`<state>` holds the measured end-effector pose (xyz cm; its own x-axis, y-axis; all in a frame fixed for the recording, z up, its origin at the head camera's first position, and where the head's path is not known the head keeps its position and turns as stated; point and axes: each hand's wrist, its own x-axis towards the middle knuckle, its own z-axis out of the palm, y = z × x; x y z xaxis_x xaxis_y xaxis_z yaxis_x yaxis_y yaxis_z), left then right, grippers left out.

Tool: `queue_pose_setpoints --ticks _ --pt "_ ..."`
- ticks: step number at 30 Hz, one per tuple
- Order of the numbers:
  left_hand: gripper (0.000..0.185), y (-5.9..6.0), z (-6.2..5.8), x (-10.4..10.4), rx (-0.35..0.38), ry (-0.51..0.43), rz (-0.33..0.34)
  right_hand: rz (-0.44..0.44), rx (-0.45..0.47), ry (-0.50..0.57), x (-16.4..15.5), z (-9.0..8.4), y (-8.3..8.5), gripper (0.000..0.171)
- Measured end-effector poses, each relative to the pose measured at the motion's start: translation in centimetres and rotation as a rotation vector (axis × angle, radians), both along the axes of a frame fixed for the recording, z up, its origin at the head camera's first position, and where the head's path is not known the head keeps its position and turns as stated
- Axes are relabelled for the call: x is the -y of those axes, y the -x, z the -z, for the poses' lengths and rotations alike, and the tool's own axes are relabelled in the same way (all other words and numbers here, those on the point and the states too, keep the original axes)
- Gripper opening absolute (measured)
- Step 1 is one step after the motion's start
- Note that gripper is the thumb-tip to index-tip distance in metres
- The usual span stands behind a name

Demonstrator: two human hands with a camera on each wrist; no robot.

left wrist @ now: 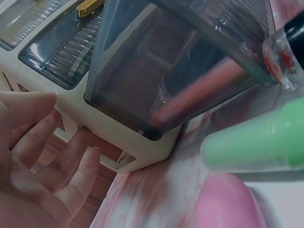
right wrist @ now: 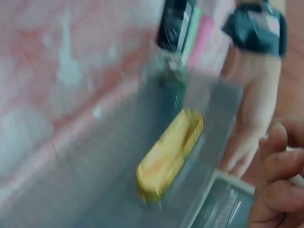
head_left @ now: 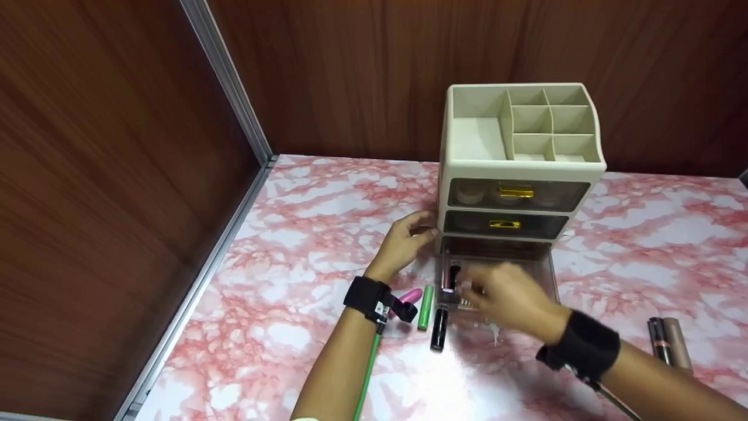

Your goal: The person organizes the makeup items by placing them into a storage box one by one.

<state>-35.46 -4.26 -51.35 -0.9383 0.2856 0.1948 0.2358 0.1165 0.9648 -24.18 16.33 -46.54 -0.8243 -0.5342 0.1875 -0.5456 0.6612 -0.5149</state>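
Note:
A cream organizer (head_left: 520, 169) stands at the back of the marble-patterned table (head_left: 304, 234). Its bottom drawer (head_left: 548, 272) is pulled out, and a dark tube (head_left: 453, 275) lies inside. My left hand (head_left: 406, 240) rests with relaxed fingers against the organizer's left side (left wrist: 118, 156), palm (left wrist: 42, 166) open. My right hand (head_left: 508, 298) hovers blurred over the open drawer. In the right wrist view its fingers (right wrist: 275, 190) look curled near the drawer's gold handle (right wrist: 168, 152), and anything in them is hidden. A pink tube (head_left: 409, 298), a green tube (head_left: 426, 307) and a black tube (head_left: 439, 330) lie left of the drawer.
Two more tubes (head_left: 666, 339) lie on the table at the right. The two upper drawers (head_left: 514, 199) are closed. Wooden walls stand behind and to the left, with a metal strip (head_left: 234, 193) along the table's left edge.

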Motion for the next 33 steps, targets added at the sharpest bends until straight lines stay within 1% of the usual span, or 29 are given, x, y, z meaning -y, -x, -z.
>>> queue_pose_setpoints --ticks 2,4,6,8,11,14,17,19,24,29,33 --pt "0.036 0.0 0.0 -0.1 0.002 0.004 0.000 -0.091 -0.080 -0.031 0.5 0.8 -0.8 0.016" --pt "0.036 0.0 -0.1 -0.1 0.004 0.008 -0.002 -0.160 -0.174 -0.069 1.1 1.7 -1.3 0.011" --pt "0.036 0.0 -0.1 -0.1 0.004 0.006 -0.007 -0.198 -0.200 -0.105 1.7 2.4 -1.8 0.006" --pt "0.035 0.0 -0.1 -0.2 0.006 0.005 -0.013 -0.212 -0.192 -0.143 2.1 3.0 -2.0 0.005" --pt "0.035 -0.1 -0.1 -0.2 0.007 0.005 -0.014 -0.225 -0.116 -0.167 2.5 3.6 -2.2 0.009" --pt "0.034 -0.1 -0.1 -0.2 -0.001 0.009 -0.016 -0.243 -0.097 -0.168 2.6 4.2 -2.2 0.014" --pt "0.033 -0.1 -0.1 -0.2 -0.006 0.005 -0.012 -0.254 -0.094 -0.163 2.5 4.6 -2.1 0.012" --pt "0.034 -0.1 -0.2 -0.3 -0.004 0.003 -0.011 -0.255 -0.079 -0.159 2.4 4.9 -2.1 0.011" --pt "0.034 0.0 -0.2 -0.4 0.000 0.009 -0.002 -0.244 -0.001 -0.153 2.1 4.9 -2.1 0.012" --pt "0.033 0.1 0.0 -0.3 -0.014 -0.001 0.003 -0.251 0.023 -0.142 2.0 5.1 -2.0 0.004" --pt "0.034 0.1 0.1 0.0 -0.010 0.002 -0.011 -0.261 0.029 -0.135 2.1 5.3 -2.1 0.006"
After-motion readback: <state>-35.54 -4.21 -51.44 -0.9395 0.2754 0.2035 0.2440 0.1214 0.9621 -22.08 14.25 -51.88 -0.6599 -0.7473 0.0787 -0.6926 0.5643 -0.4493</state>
